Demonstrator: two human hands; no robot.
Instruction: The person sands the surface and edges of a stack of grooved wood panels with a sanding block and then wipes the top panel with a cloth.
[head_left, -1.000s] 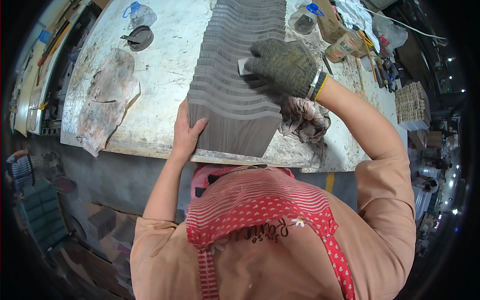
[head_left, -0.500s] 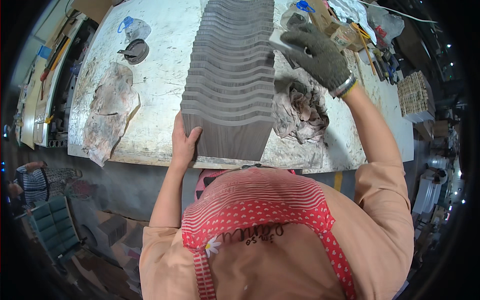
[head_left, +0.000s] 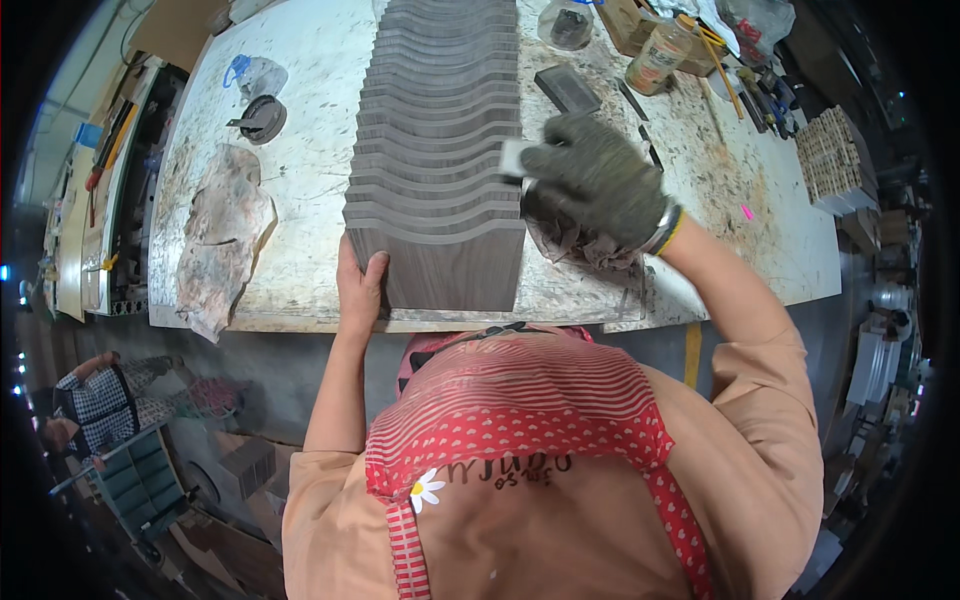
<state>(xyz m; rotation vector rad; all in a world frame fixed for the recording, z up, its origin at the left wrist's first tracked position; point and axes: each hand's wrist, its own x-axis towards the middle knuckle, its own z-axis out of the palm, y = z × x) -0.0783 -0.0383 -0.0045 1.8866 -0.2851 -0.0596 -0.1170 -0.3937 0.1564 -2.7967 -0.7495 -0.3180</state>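
- On the white bench [head_left: 300,220]: row of grey wood-grain panels [head_left: 435,150], on edge, packed face to face, wavy edges up, running from near the front edge out past the top of view.
- Looks stiff, board-like. Probably easy to lift singly, heavy as a full row.
- Apparently smooth-faced, so possibly slippery panel to panel; likely to slide or fan without end support.
- Probably most chip-prone at corners and thin wavy edges. Avoid prying there.
- Best hold, judging by shape: flat pressure on the front face plus a side edge; for a single panel, both side edges.
- Left hand [head_left: 360,290]: bare, part-open around the near left corner, thumb on front face, fingers along the left side, mostly hidden. Can't tell clamping from plain bracing.
- Right hand [head_left: 600,185]: gloved, closed on a small white block [head_left: 511,158], level with the row's right edge. Can't tell contact from hover.
- Just below right hand: crumpled cloth [head_left: 575,248]. Farther out, near the row but apart: dark rectangular block [head_left: 567,90].
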